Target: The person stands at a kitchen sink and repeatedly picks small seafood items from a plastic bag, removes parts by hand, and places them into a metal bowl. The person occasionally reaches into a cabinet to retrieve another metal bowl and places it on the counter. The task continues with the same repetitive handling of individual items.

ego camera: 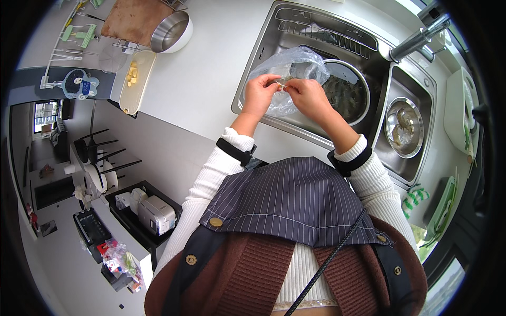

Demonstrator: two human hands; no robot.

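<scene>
Over the large sink basin, my left hand (pixel 259 91) and my right hand (pixel 307 96) meet at the fingertips. Both pinch a small pale piece (pixel 281 84), which looks like part of a shrimp but is mostly hidden by the fingers. Beneath them a clear plastic bag (pixel 282 63) lies spread in the basin with its mouth open. To the right of my hands, a round steel bowl (pixel 368 89) holds raw grey shrimp (pixel 343 93) in water. In the small basin, a steel bowl (pixel 420 136) contains a few shrimp (pixel 403 126).
A wire rack (pixel 328 37) hangs at the sink's far side, near the faucet (pixel 415 41). Farther left on the counter are a pale tray (pixel 138 85) with cut yellow pieces (pixel 132 74), a metal bowl (pixel 172 32) and a wooden cutting board (pixel 128 19). A white container (pixel 458 110) stands at right.
</scene>
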